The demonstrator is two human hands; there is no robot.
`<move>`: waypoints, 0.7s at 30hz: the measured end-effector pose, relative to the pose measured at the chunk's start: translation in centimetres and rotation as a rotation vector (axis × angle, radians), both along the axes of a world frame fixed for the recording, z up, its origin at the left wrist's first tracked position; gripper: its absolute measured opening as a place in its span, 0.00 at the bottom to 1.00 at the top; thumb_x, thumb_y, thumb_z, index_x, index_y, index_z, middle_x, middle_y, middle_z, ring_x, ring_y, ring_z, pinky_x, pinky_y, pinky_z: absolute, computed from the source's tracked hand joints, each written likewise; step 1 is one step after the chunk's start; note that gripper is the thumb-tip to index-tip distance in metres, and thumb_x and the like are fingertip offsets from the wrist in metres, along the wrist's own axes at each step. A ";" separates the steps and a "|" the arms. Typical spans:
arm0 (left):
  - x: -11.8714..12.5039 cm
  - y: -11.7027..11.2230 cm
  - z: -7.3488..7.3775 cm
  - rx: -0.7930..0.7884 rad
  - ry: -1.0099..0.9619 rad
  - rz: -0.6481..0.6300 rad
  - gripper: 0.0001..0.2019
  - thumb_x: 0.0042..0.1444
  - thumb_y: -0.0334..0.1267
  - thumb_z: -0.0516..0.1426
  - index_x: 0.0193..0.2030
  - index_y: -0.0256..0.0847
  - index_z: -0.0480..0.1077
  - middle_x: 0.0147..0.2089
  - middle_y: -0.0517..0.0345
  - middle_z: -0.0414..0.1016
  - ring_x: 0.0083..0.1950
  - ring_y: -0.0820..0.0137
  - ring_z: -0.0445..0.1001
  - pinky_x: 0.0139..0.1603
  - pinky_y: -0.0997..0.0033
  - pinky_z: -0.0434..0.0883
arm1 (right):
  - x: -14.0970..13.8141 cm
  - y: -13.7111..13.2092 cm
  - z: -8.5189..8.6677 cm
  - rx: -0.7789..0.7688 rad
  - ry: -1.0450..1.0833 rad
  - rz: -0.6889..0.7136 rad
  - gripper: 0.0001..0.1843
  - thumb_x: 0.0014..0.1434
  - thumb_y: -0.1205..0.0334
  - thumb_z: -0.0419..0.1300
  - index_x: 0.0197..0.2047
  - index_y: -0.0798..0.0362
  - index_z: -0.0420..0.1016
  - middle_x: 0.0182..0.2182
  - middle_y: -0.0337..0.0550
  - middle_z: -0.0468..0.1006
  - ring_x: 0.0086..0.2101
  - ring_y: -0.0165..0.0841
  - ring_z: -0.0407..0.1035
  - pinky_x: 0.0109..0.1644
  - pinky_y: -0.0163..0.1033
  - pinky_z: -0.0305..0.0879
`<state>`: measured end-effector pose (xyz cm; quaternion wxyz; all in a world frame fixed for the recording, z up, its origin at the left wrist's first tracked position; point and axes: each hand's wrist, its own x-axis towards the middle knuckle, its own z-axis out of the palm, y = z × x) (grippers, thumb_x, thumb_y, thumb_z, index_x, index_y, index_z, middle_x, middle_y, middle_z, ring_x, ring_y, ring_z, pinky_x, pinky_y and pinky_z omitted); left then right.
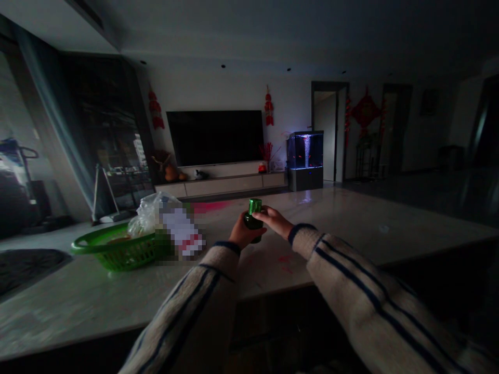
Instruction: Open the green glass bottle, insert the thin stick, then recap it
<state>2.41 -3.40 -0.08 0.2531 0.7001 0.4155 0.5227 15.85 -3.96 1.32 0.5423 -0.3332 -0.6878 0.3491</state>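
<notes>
A small dark green bottle [254, 223] with a shiny green cap [255, 205] stands upright above the table, close to its middle. My left hand [241, 231] is closed around the bottle's body. From the other side, the fingers of my right hand [275, 219] are closed at the lower part of the cap, near the bottle's neck. Whether the bottle's base touches the table cannot be made out in the dim light.
A green plastic basket [125, 254] with a clear plastic bag [146, 215] sits left on the pale table [351, 244]. Beside it is a blurred white-and-red item [183, 231]. A lit fish tank [306, 150] and a television [216, 137] are farther back.
</notes>
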 end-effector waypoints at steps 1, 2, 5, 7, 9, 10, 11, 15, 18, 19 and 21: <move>0.0 0.0 0.0 -0.011 0.014 0.019 0.33 0.29 0.36 0.67 0.45 0.36 0.62 0.41 0.52 0.70 0.43 0.66 0.69 0.45 0.64 0.67 | 0.0 -0.1 0.1 0.015 0.005 0.015 0.15 0.49 0.52 0.57 0.35 0.54 0.70 0.32 0.40 0.74 0.38 0.31 0.68 0.46 0.37 0.61; 0.0 -0.1 0.1 -0.023 0.028 0.035 0.32 0.29 0.36 0.66 0.45 0.36 0.62 0.40 0.52 0.70 0.43 0.66 0.69 0.45 0.65 0.67 | 0.1 -0.2 0.2 0.028 0.008 0.023 0.15 0.50 0.52 0.56 0.35 0.54 0.70 0.32 0.40 0.74 0.38 0.31 0.68 0.46 0.37 0.60; 0.0 -0.3 0.4 -0.039 0.067 0.064 0.31 0.30 0.37 0.66 0.44 0.36 0.62 0.40 0.53 0.70 0.42 0.67 0.69 0.43 0.66 0.67 | 0.3 -0.3 0.5 0.067 -0.006 0.025 0.15 0.51 0.50 0.54 0.33 0.54 0.71 0.32 0.40 0.74 0.38 0.30 0.67 0.46 0.36 0.59; 0.0 -0.5 0.6 -0.042 0.090 0.074 0.30 0.31 0.37 0.66 0.43 0.36 0.62 0.39 0.54 0.70 0.41 0.67 0.69 0.43 0.67 0.67 | 0.5 -0.2 0.6 0.089 -0.030 0.014 0.16 0.52 0.49 0.53 0.30 0.54 0.71 0.29 0.39 0.74 0.37 0.30 0.67 0.45 0.35 0.59; 0.1 -0.7 0.7 -0.050 0.117 0.072 0.29 0.31 0.38 0.65 0.43 0.36 0.62 0.38 0.54 0.70 0.40 0.68 0.69 0.42 0.67 0.67 | 0.8 0.0 0.7 0.099 -0.045 -0.010 0.19 0.53 0.46 0.51 0.27 0.54 0.70 0.27 0.38 0.73 0.35 0.30 0.66 0.43 0.35 0.59; 0.1 -0.8 0.8 -0.051 0.133 0.070 0.28 0.32 0.39 0.65 0.43 0.36 0.62 0.38 0.54 0.70 0.40 0.68 0.69 0.42 0.68 0.67 | 0.9 0.2 0.8 0.102 -0.049 -0.027 0.20 0.52 0.46 0.51 0.26 0.54 0.69 0.26 0.37 0.72 0.33 0.29 0.66 0.41 0.35 0.59; 0.1 -0.9 0.8 -0.047 0.153 0.069 0.28 0.32 0.40 0.65 0.42 0.36 0.62 0.37 0.54 0.70 0.40 0.67 0.69 0.41 0.68 0.67 | 1.0 0.3 0.9 0.110 -0.049 -0.048 0.20 0.52 0.45 0.51 0.26 0.54 0.69 0.24 0.37 0.71 0.32 0.29 0.65 0.40 0.35 0.59; 0.1 -1.3 1.0 0.006 0.267 0.096 0.28 0.32 0.40 0.65 0.42 0.36 0.62 0.37 0.54 0.71 0.38 0.67 0.69 0.39 0.68 0.67 | 1.3 0.8 1.1 0.160 -0.013 -0.137 0.21 0.49 0.42 0.53 0.28 0.54 0.68 0.23 0.36 0.69 0.28 0.28 0.64 0.35 0.33 0.60; 0.0 -1.4 1.0 0.026 0.335 0.108 0.29 0.32 0.39 0.65 0.44 0.36 0.61 0.37 0.54 0.71 0.37 0.67 0.70 0.39 0.68 0.67 | 1.6 1.0 1.3 0.170 0.025 -0.238 0.23 0.48 0.41 0.54 0.32 0.54 0.68 0.25 0.37 0.71 0.27 0.28 0.65 0.32 0.32 0.60; -0.1 -1.3 1.0 0.027 0.352 0.105 0.30 0.32 0.38 0.64 0.45 0.37 0.61 0.37 0.54 0.71 0.37 0.67 0.70 0.39 0.68 0.67 | 1.7 1.0 1.3 0.173 0.021 -0.283 0.23 0.47 0.40 0.54 0.33 0.54 0.68 0.25 0.38 0.71 0.27 0.28 0.65 0.32 0.32 0.60; -0.2 -1.2 0.8 0.024 0.382 0.091 0.30 0.32 0.37 0.65 0.45 0.38 0.61 0.37 0.54 0.72 0.38 0.67 0.71 0.39 0.68 0.67 | 1.8 0.9 1.3 0.178 -0.015 -0.365 0.23 0.47 0.40 0.53 0.32 0.53 0.68 0.24 0.37 0.71 0.25 0.27 0.65 0.30 0.32 0.59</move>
